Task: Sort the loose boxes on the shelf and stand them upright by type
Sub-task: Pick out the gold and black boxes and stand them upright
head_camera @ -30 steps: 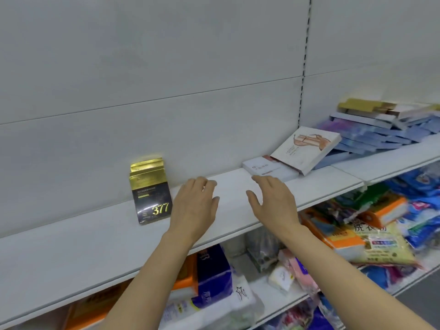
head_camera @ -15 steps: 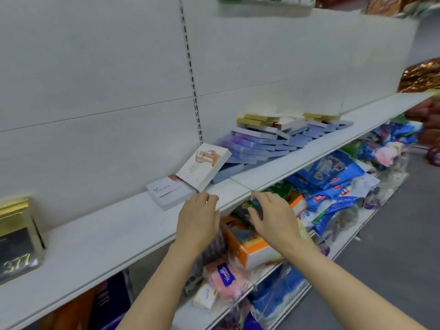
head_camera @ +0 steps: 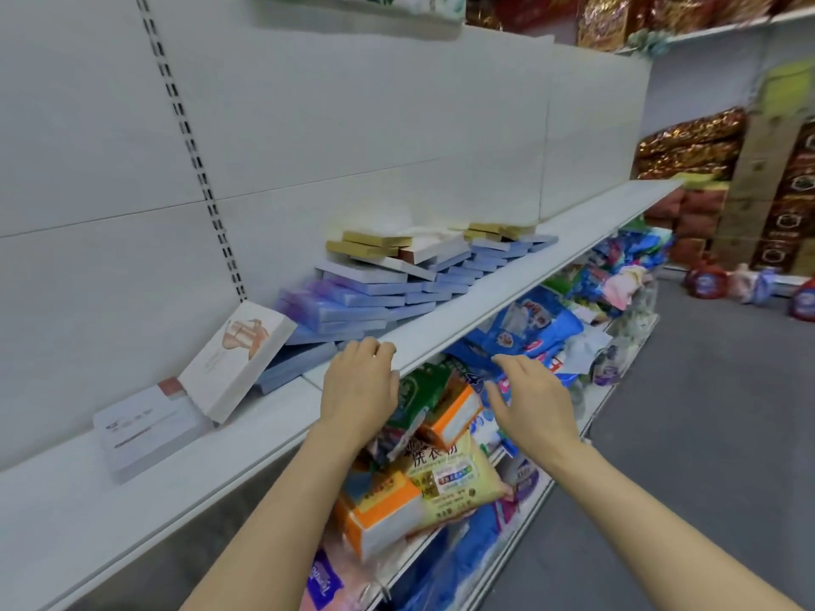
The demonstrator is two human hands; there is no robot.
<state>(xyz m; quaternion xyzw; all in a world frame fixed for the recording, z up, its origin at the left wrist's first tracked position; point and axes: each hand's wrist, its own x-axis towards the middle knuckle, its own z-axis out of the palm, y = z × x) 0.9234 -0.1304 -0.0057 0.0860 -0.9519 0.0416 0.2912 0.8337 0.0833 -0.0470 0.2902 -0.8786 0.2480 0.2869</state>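
Head cam, only view here. Two hands are up at the white shelf (head_camera: 507, 297). On it I count one white box lying flat (head_camera: 145, 427), one white box with a tan drawing (head_camera: 238, 359) tilted against a slumped pile of blue boxes (head_camera: 375, 297), too many and too overlapped to count, plus roughly four gold boxes (head_camera: 370, 244) on top.

The shelf's front edge runs diagonally up to the right, with bare shelf past the pile and bare shelf left of the flat box.

The left hand (head_camera: 359, 390) has loosely curled fingers at the shelf edge, holding nothing, just beside the pile's lowest box. The right hand (head_camera: 531, 399) is relaxed with fingers spread, in front of the lower shelf's bags (head_camera: 533, 324), below the pile.
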